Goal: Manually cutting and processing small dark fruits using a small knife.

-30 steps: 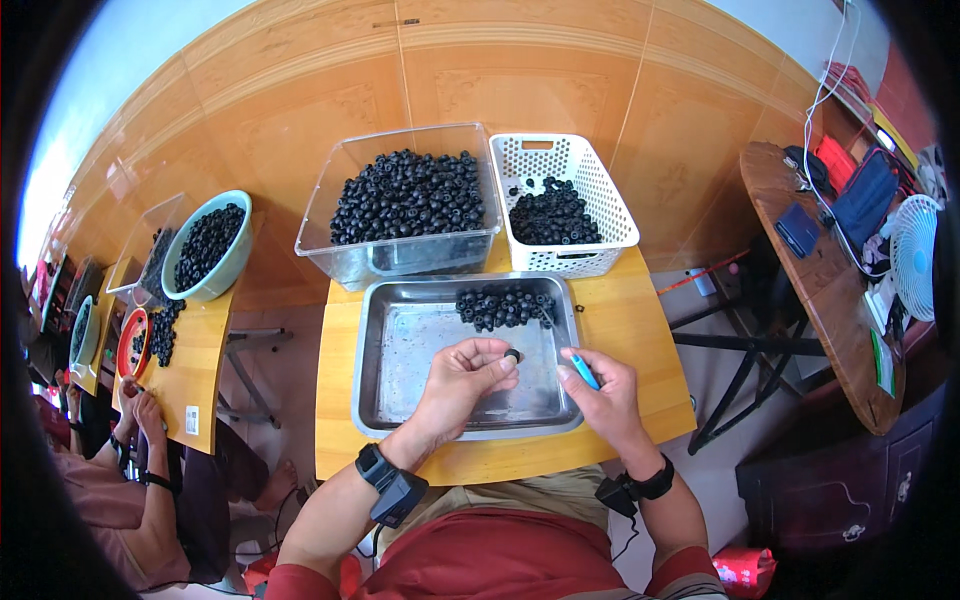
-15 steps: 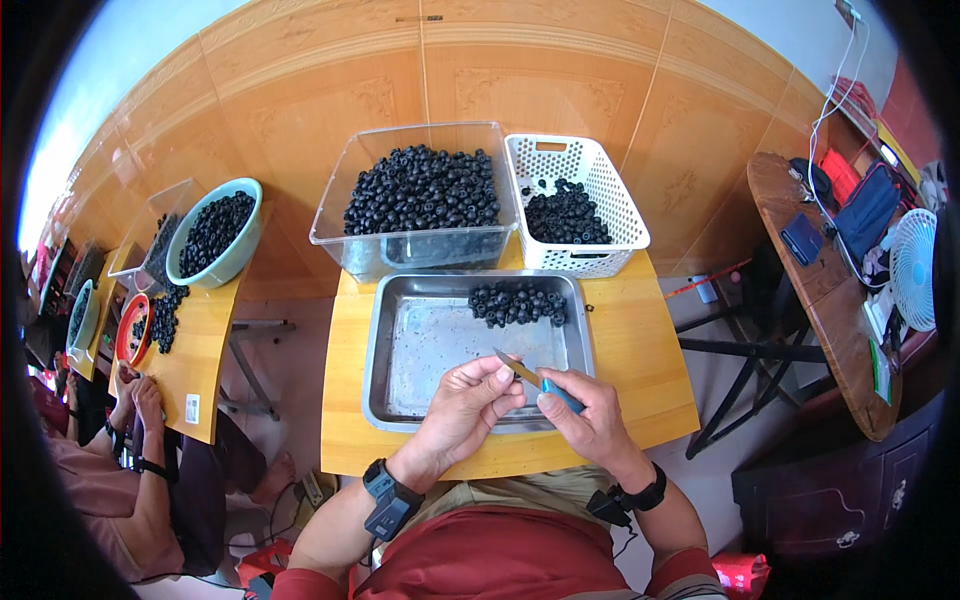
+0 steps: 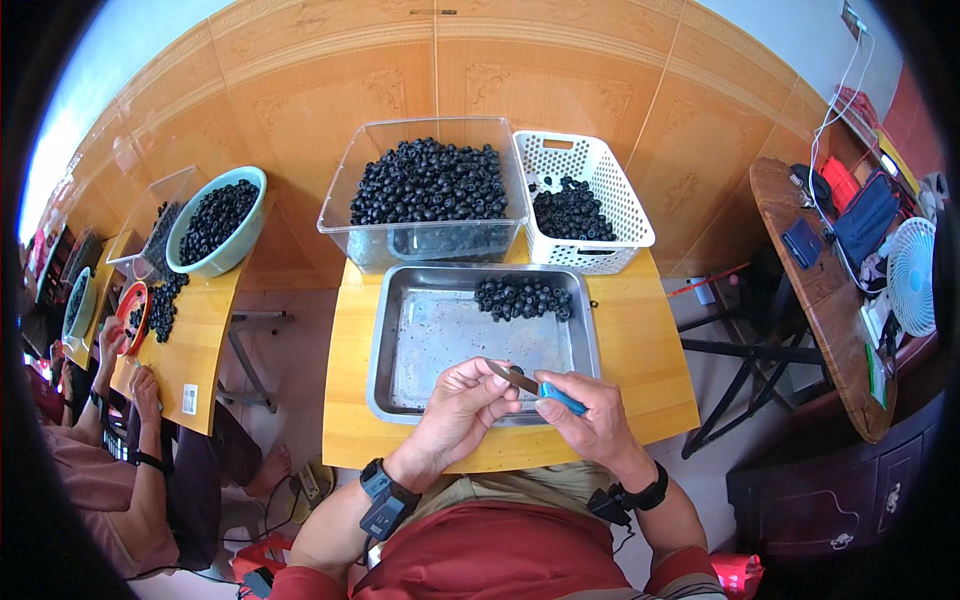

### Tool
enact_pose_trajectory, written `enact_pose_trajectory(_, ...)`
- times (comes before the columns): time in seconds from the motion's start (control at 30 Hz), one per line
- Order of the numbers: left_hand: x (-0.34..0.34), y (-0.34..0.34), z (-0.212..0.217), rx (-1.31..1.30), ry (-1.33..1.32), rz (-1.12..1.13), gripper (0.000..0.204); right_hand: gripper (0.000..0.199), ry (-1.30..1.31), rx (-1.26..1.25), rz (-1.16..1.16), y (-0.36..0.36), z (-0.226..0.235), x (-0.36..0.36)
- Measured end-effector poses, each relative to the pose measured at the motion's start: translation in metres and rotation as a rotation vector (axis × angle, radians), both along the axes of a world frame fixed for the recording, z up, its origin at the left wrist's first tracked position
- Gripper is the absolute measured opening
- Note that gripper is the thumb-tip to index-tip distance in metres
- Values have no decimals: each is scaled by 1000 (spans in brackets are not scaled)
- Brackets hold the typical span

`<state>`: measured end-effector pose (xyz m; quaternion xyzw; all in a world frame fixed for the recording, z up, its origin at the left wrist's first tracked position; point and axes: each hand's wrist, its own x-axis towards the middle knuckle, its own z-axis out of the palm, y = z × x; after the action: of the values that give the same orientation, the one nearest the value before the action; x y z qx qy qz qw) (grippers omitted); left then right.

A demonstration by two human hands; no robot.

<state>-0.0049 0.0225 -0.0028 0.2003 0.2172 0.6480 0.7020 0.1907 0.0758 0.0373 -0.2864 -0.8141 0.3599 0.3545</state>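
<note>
Vs the earlier frames: both hands have pulled back from the middle of the steel tray point(image 3: 425, 340) to its near rim, and they now meet over the front edge instead of working apart inside it. Left hand point(image 3: 462, 405): grip narrow, fingertips pinched around something small and dark at the knife tip; too small to say what, likely one of the round dark pieces. Right hand point(image 3: 590, 415): grip closed on a small knife point(image 3: 535, 385), blue handle in the fist, blade angled up-left into the left fingertips. A second ago the blue handle pointed down, away from the left hand; now it is brought across to it. Tray holds a small heap of dark round pieces point(image 3: 522, 296) at its far right corner, rest of the tray floor bare metal. Behind the tray, touching side by side on the yellow worktop point(image 3: 660, 370): clear plastic tub point(image 3: 395, 235) on the left, filled with the same dark pieces, and white perforated basket point(image 3: 625, 235) on the right, only partly filled. One stray piece lies on the worktop just right of the tray. On the next worktop to the left: green bowl point(image 3: 235, 255) full of dark pieces, a clear bin behind it, loose pieces beside it. Another person's hands point(image 3: 125, 355) are at that worktop's near end.
</note>
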Motion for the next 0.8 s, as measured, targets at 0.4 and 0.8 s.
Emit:
enact_pose_trajectory(0.4, -4, -9, 1, 44, -2, -1, 15, 35, 2, -19, 19, -8, 6, -4)
enact_pose_trajectory(0.8, -6, -13, -3, 57, -57, -35, 18, 37, -9, 6, 31, -10, 10, -7)
